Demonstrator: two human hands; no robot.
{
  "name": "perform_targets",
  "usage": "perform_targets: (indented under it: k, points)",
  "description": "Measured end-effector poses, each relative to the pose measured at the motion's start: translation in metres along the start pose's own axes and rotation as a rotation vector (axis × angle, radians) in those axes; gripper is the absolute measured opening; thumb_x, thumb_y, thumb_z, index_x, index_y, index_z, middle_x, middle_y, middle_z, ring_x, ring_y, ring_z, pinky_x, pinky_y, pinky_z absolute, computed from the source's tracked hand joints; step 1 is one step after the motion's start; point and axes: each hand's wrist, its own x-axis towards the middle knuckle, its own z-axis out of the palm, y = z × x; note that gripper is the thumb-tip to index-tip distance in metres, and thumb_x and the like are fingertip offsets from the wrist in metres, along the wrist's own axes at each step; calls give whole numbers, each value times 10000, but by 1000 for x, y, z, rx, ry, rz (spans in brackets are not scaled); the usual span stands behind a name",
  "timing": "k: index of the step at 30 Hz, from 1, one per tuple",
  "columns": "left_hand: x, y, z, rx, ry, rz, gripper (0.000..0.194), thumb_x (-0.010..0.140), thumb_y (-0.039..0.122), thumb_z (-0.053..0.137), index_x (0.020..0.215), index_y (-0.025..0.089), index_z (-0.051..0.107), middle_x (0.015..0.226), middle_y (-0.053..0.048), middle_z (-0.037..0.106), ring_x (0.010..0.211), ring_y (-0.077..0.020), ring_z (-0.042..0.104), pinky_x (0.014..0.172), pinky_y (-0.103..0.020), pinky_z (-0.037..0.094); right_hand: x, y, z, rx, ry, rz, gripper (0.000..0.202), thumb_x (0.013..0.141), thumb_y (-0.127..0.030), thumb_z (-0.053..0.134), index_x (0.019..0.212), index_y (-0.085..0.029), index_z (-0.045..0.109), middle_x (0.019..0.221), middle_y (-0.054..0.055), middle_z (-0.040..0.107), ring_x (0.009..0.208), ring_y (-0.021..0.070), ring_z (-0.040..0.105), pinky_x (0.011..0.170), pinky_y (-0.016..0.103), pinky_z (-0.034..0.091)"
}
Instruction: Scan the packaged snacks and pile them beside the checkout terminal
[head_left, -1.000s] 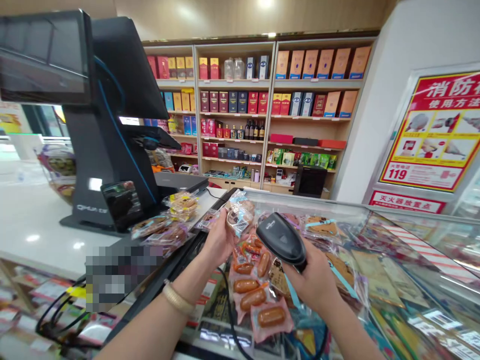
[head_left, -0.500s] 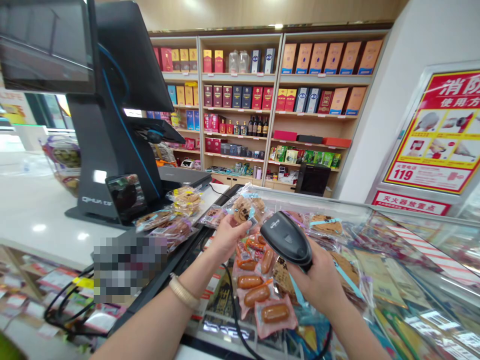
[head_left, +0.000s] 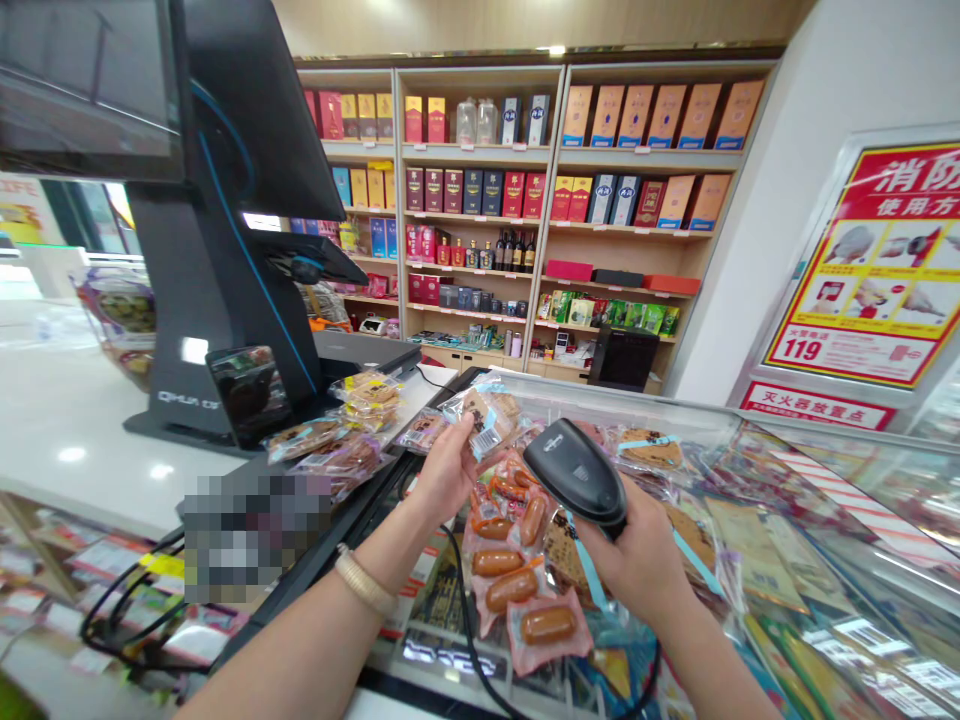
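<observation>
My left hand (head_left: 451, 466) pinches a clear packet of biscuits (head_left: 491, 415), its barcode label showing near my fingertips. In my right hand (head_left: 637, 550) is a black handheld scanner (head_left: 574, 472), its head pointing up and left toward the packet, with a gap between them. Below the scanner, wrapped sausages (head_left: 501, 590) lie on the glass counter, and a biscuit packet with a blue stripe (head_left: 574, 555) sits beside them. Another striped packet (head_left: 649, 447) rests behind the scanner. The scanner's black cable (head_left: 466, 620) loops under my wrists.
At left stands a dark cash register (head_left: 217, 270), with a pile of biscuit packets (head_left: 349, 430) next to its base. Flat packages (head_left: 757, 550) are at the right of the counter. Shelves of boxes (head_left: 487, 190) line the back wall.
The biscuit packet in my left hand has been tilted and shifted slightly, so its barcode label shows more clearly. The scanner has barely moved.
</observation>
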Motion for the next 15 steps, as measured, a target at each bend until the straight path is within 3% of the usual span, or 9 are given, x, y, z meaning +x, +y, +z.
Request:
perform_targets:
  k: [5,15]
  points:
    - [1,1,2,-55,4,17,243,877,328,601,1068,180,628,1024,-60,732,894,-188,700,749,-317,593,-2,-2,3,-2,-119,19,226,763,-213,540,970,-205,630,890,63,700,786,222,659,713,323,527]
    - [1,-3,1,-27,-31,51,244,826,339,672,996,171,624,1025,-68,729,963,-217,689,886,-409,564,-1,-3,4,-20,-222,45,305,755,-209,535,1040,-192,643,980,90,703,902,255,669,742,342,533]
